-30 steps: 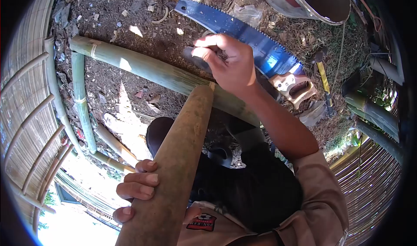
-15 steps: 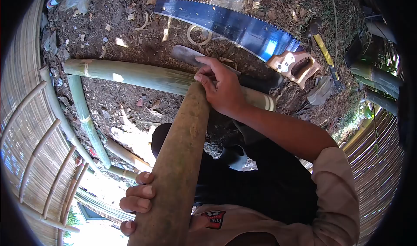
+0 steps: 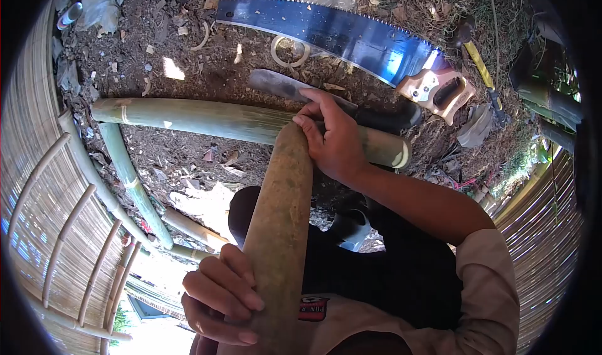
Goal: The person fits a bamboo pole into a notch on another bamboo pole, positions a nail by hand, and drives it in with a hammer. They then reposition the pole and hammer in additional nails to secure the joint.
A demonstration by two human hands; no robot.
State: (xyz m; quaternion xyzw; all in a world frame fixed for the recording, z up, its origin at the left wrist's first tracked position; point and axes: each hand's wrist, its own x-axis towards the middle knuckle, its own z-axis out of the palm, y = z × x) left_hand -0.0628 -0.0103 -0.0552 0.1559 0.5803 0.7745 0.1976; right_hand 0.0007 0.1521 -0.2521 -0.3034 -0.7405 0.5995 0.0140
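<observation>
A thick bamboo pole (image 3: 279, 229) runs from the bottom of the view up to the middle. My left hand (image 3: 222, 295) is wrapped round its lower part, fingers over the left side. At the pole's far end, my right hand (image 3: 332, 135) bends its fingers against the tip; what lies between them is hidden. Beneath that end, a green bamboo pole (image 3: 207, 118) lies across the ground. Just beyond my right hand is a machete (image 3: 276, 83) with a black handle, partly covered by the fingers.
A large saw (image 3: 326, 32) with a wooden handle lies beyond the machete, beside a yellow-handled hammer (image 3: 478, 63). A bamboo ring (image 3: 290, 51) and plastic bags (image 3: 103, 4) are on the ground. Another green pole (image 3: 128, 179) lies left, near a woven bamboo panel (image 3: 37, 135).
My left hand has shifted right and its fingers reach further over the pole. The held pole stands more upright in view, and my right hand stays at its tip. The whole view has shifted slightly.
</observation>
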